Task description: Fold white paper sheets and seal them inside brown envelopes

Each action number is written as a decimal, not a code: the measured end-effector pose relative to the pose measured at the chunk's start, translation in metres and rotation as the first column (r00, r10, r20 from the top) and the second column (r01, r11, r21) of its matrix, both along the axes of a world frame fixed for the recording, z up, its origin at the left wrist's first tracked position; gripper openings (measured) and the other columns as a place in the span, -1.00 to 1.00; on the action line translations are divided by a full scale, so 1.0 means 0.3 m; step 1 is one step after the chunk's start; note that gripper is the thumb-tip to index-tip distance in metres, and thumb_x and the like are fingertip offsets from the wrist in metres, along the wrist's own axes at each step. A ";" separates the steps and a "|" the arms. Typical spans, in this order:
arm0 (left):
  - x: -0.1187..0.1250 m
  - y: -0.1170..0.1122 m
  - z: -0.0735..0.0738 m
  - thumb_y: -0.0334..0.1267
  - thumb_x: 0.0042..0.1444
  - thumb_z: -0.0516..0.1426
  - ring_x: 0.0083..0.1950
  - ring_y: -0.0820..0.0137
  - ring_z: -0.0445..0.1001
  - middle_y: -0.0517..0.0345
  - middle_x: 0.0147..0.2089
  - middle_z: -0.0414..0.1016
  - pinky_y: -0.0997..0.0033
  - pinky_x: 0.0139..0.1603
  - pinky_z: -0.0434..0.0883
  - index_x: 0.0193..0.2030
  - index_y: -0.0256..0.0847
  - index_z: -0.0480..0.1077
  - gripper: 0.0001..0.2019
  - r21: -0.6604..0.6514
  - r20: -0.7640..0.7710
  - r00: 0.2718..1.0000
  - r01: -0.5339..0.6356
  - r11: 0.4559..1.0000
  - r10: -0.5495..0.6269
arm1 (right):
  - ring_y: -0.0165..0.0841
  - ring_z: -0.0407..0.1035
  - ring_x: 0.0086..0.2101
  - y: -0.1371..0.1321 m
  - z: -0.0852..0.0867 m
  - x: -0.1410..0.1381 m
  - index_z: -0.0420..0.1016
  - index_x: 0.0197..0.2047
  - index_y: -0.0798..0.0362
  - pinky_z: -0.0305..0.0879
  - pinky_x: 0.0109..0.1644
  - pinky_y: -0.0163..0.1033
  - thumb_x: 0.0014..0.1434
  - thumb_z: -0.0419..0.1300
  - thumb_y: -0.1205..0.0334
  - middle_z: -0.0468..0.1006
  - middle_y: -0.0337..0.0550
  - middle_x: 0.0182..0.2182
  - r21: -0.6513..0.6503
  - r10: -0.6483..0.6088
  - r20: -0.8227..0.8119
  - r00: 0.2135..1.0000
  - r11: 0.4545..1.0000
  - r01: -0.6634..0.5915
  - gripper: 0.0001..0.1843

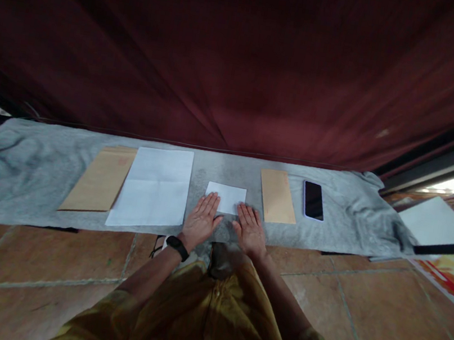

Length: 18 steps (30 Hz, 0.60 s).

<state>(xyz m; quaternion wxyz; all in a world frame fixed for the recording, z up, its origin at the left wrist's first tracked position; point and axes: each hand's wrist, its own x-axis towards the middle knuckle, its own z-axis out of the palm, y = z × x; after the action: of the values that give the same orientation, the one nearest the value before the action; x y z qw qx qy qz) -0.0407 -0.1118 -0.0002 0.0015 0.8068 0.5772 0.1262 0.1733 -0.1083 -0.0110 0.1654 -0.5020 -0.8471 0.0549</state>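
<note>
A small white rectangle of paper (230,198), apparently folded, lies flat on the grey cloth in front of me. My left hand (201,220) rests palm down, its fingertips on the paper's lower left corner. At the lower right corner, the fingertips of my right hand (250,230) touch the edge, that palm also flat. Fingers on both hands are stretched out and grip nothing. Left of my hands are large white sheets (154,190) with a crease across the top one. To the right lies a brown envelope (278,196).
Brown envelopes (99,182) are stacked left of the white sheets. A phone (313,200) with a dark screen lies at the right. Grey cloth (342,221) covers the narrow surface, and a dark red curtain (242,70) hangs behind it. Tiled floor (60,259) shows below.
</note>
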 end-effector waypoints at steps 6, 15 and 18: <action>0.038 0.005 -0.014 -0.19 0.36 -0.07 0.54 0.20 0.00 -0.16 0.51 0.09 -0.01 0.54 0.01 0.50 -0.38 0.01 -0.39 -0.020 -0.010 0.994 0.105 0.994 -0.105 | -0.21 0.05 0.39 0.042 0.040 -0.061 0.19 0.43 0.05 -0.06 0.47 0.07 0.49 -0.13 0.09 0.24 -0.09 0.39 -0.051 0.076 -0.014 0.997 0.996 -0.077 -0.46; 0.038 -0.001 -0.022 -0.11 0.39 -0.07 0.55 0.18 -0.03 -0.19 0.50 0.09 0.05 0.53 0.03 0.45 -0.43 0.11 -0.41 -0.045 -0.013 0.996 0.089 0.995 -0.090 | -0.18 0.10 0.37 0.131 0.022 -0.085 0.26 0.40 0.04 -0.04 0.45 0.08 0.49 -0.14 0.10 0.24 -0.06 0.39 -0.050 0.068 0.021 0.997 0.997 -0.067 -0.48; 0.037 -0.003 -0.020 -0.09 0.40 -0.08 0.55 0.17 -0.03 -0.21 0.51 0.09 0.05 0.52 0.03 0.44 -0.44 0.11 -0.40 -0.038 -0.014 0.995 0.093 0.995 -0.094 | -0.19 0.11 0.37 0.164 0.019 -0.073 0.24 0.41 0.05 -0.04 0.44 0.07 0.50 -0.14 0.08 0.24 -0.05 0.39 -0.037 0.052 0.031 0.998 0.998 -0.051 -0.47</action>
<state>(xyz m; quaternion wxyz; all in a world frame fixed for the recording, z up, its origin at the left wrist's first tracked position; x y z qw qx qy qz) -0.0295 -0.1125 -0.0060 0.0178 0.8338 0.5410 0.1088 0.1514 -0.0592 -0.0053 0.1412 -0.4836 -0.8613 0.0665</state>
